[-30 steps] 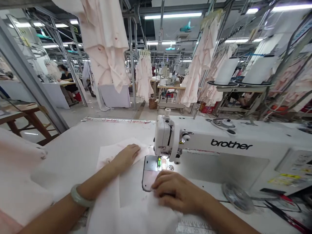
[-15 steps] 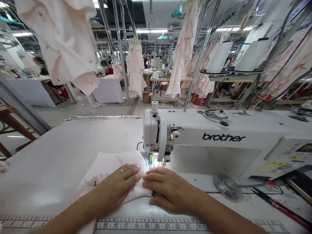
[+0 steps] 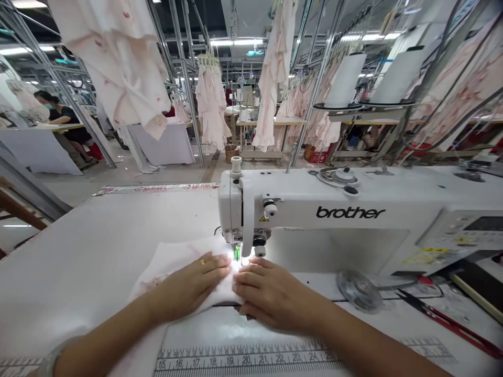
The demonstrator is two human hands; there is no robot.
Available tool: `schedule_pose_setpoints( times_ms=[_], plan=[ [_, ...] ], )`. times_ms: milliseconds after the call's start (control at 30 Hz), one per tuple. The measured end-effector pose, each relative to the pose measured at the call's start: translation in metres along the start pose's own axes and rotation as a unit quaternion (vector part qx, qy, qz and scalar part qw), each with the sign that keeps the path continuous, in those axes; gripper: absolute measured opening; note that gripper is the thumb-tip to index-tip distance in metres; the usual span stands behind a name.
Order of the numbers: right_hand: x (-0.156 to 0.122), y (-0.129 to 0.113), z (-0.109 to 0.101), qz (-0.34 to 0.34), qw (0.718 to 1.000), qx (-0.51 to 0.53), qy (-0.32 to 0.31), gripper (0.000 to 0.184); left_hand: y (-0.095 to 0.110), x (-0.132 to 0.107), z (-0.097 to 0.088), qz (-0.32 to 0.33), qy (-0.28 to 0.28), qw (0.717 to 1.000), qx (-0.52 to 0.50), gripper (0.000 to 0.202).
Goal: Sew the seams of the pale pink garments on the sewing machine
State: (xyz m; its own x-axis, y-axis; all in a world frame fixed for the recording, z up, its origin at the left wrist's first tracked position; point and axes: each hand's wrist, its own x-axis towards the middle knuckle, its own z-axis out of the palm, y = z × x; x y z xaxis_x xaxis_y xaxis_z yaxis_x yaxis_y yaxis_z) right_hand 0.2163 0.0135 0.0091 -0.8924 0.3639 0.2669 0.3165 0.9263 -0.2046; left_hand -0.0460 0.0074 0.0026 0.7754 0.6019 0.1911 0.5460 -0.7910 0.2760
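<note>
A pale pink piece of fabric (image 3: 178, 255) with a faint reddish print lies on the table and reaches under the needle area of a white brother sewing machine (image 3: 293, 196). My left hand (image 3: 194, 285) rests on the fabric, fingers stretched out flat and pointing at the lit presser foot area (image 3: 238, 253). A yellow ring shows on one finger. At the fabric's right edge lies my right hand (image 3: 271, 290), its fingers extended over the cloth and its thumb lower down. Both sets of fingertips are close to the needle, whose tip I cannot make out.
A printed ruler (image 3: 236, 361) runs along the table's front edge. Red-handled tweezers (image 3: 448, 322) and a clear round object (image 3: 359, 289) lie on the right. Thread cones (image 3: 346, 81) stand behind the machine. Pink garments (image 3: 118, 57) hang overhead; a person (image 3: 58, 112) sits at far left.
The fabric has moved forward under the needle area, and both hands have moved slightly forward with it. The whole view has shifted a little, putting the machine further left and higher.
</note>
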Motion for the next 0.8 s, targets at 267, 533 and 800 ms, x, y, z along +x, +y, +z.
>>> schedule_pose_setpoints(
  times_ms=[267,533,800],
  plan=[
    [0.0,0.009,0.005,0.011,0.998,-0.055,0.031,0.029,-0.031,0.018,0.0,0.045,-0.006,0.999,0.015,0.041],
    [-0.001,0.008,0.005,0.018,0.999,-0.039,0.032,0.031,-0.027,0.022,-0.009,0.076,-0.003,0.997,0.001,0.042],
    [-0.002,0.011,0.003,0.025,0.999,-0.042,0.015,0.026,-0.033,0.024,-0.008,0.064,-0.027,0.998,-0.001,0.043]
  ],
)
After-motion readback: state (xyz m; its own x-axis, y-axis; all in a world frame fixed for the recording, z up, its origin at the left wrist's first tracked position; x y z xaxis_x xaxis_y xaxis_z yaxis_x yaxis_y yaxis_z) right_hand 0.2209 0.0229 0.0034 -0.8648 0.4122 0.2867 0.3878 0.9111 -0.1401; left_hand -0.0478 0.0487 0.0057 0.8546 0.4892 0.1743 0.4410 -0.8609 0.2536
